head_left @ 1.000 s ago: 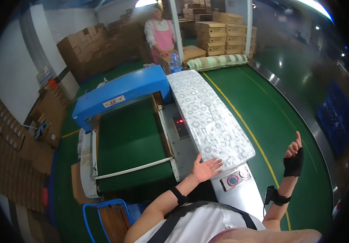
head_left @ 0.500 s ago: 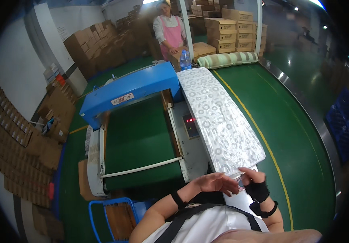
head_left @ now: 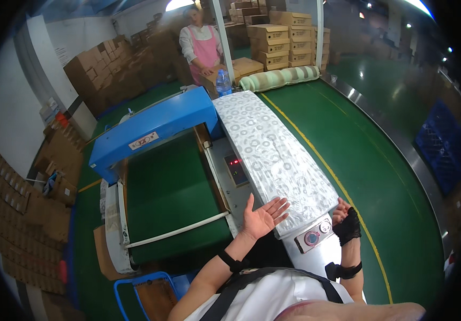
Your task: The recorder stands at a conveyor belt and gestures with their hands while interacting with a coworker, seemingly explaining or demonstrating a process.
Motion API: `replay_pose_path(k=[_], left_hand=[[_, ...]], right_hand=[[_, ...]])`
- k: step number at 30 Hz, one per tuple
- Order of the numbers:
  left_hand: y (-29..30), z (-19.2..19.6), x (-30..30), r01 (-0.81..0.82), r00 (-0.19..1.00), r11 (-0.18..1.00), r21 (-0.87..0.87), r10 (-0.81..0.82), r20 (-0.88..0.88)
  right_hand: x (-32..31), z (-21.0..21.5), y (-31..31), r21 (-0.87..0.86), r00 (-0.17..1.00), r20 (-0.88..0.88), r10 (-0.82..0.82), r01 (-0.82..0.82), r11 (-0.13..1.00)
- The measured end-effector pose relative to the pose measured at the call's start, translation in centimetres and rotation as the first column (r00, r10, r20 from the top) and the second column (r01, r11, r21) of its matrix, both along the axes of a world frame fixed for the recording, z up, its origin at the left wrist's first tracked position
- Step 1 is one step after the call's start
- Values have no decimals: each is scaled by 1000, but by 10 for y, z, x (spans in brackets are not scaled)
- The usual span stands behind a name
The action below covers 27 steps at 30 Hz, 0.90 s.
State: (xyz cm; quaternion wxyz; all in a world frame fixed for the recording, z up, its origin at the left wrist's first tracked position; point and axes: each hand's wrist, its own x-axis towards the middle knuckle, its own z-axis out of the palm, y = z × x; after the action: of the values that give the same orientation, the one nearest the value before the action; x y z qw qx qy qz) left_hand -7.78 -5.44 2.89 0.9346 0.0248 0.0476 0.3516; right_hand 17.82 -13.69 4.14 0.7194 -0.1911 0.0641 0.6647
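Note:
My left hand (head_left: 265,217) is raised palm up with the fingers stretched out and holds nothing. It hovers beside the near end of a long board covered in silvery patterned film (head_left: 278,155). My right hand (head_left: 346,220), in a black fingerless glove, is at the board's near right corner. Its fingers are loosely bent and nothing shows in them; whether they touch the film I cannot tell. Between the hands, a flat phone-like thing (head_left: 304,246) with round pieces on it lies on the white surface at the board's near end.
Left of the board stands a blue machine (head_left: 153,131) with a green belt and a white bar (head_left: 177,229). A blue-framed chair (head_left: 154,297) is near me. At the far end are a water bottle (head_left: 223,84), a rolled striped cushion (head_left: 279,78), stacked boxes (head_left: 271,45) and a person in a pink apron (head_left: 206,52).
My hands, close together over the phone-like thing before, are now apart. The left went up and left, the right a little up and right. The view has shifted slightly.

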Motion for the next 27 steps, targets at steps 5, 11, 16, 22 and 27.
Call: replay_pose_path(k=[5,11,16,22,27], left_hand=[[-5,-15,-5,24,999,996,-84,-27,-39],[-8,-27,11,115,988,989,-97,-124,-96],[-3,-37,45,239,963,968,-78,-246,-106],[-7,-32,70,331,942,930,-158,-335,1],[-18,-42,85,393,907,897,-202,-414,-76]], right_hand=[[-23,-8,-16,-149,1000,30,-1,6,989],[-17,-23,-38,-245,1000,-25,19,-24,969],[41,-79,-63,-252,991,22,-133,134,958],[53,-63,-106,-140,842,123,-525,538,831],[74,-146,-178,-545,679,-17,-734,609,576]])
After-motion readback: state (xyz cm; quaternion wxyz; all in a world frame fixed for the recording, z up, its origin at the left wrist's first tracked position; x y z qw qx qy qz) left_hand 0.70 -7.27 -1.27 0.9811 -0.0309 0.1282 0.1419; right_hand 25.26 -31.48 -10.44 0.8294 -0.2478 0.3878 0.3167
